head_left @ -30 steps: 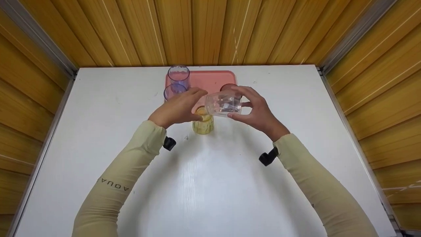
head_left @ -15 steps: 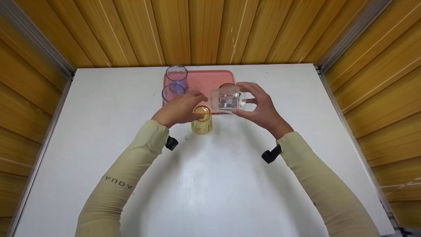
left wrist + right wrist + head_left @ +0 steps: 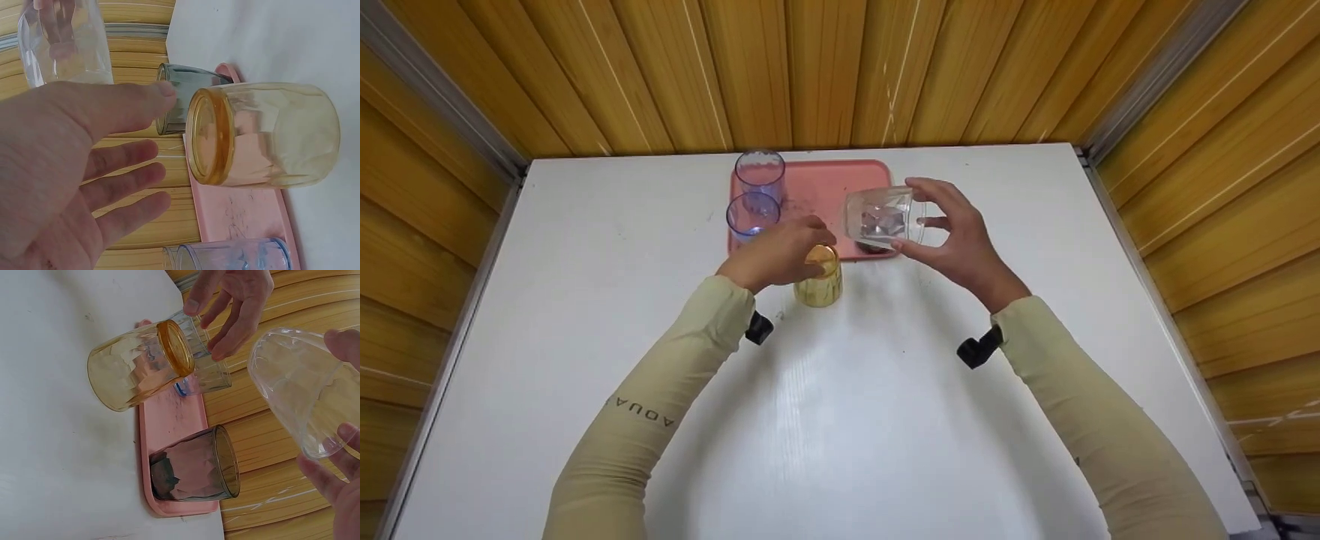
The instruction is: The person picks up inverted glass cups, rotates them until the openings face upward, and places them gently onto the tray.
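In the head view, my right hand (image 3: 960,232) grips a clear glass (image 3: 877,216) by its right-hand end. The glass lies on its side in the air above the tray. A yellow glass (image 3: 819,291) stands upside down on the white table just in front of the tray, thick amber base upward. My left hand (image 3: 776,255) hovers at its top left. Seen in the left wrist view, the left fingers are spread and relaxed, holding nothing, with the thumb (image 3: 132,104) short of the amber base. A grey glass (image 3: 194,467) stands mouth up on the tray, partly hidden by the clear glass in the head view.
The pink tray (image 3: 832,174) lies at the back middle of the white table (image 3: 840,420). Two blue glasses (image 3: 760,176) stand upright along its left side, close to the left hand. Wood-panelled walls (image 3: 825,75) rise behind and at both sides.
The right hand has carried the clear glass from beside the yellow glass's top up and away over the tray. The left hand has shifted slightly and stays by the yellow glass.
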Motion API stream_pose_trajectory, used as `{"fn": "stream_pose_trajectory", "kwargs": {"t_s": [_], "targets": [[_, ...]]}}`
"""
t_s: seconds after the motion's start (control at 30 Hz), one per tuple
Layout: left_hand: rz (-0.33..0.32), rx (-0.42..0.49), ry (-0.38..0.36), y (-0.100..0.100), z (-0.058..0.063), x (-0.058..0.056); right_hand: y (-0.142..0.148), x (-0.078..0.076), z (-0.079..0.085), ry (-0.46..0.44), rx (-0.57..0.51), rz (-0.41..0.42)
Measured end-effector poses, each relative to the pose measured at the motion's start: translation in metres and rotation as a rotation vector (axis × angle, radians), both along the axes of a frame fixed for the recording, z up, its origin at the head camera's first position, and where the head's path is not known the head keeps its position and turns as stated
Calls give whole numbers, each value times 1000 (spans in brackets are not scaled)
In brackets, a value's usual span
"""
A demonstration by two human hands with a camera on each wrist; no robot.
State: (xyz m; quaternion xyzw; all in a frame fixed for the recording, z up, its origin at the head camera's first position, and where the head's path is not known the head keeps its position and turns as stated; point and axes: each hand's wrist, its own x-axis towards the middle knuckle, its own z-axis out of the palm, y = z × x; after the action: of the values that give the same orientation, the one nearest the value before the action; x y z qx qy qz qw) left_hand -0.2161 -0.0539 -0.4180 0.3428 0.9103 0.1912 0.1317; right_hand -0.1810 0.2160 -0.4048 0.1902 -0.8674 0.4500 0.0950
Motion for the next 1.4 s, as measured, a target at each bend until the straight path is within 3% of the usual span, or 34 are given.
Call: {"fn": "stream_pose_trajectory", "kwargs": {"t_s": [0.27, 0.73, 1.13, 1.4], "targets": [[15, -41, -38, 4, -6, -3, 0, -3, 4, -1, 7, -31], [-39, -95, 15, 10, -16, -7, 1, -8, 6, 18, 4, -74], [23, -106, -39, 20, -12, -7, 4, -15, 11, 9, 48, -145], [10, -108, -16, 22, -8, -7, 6, -19, 12, 28, 54, -170]]}}
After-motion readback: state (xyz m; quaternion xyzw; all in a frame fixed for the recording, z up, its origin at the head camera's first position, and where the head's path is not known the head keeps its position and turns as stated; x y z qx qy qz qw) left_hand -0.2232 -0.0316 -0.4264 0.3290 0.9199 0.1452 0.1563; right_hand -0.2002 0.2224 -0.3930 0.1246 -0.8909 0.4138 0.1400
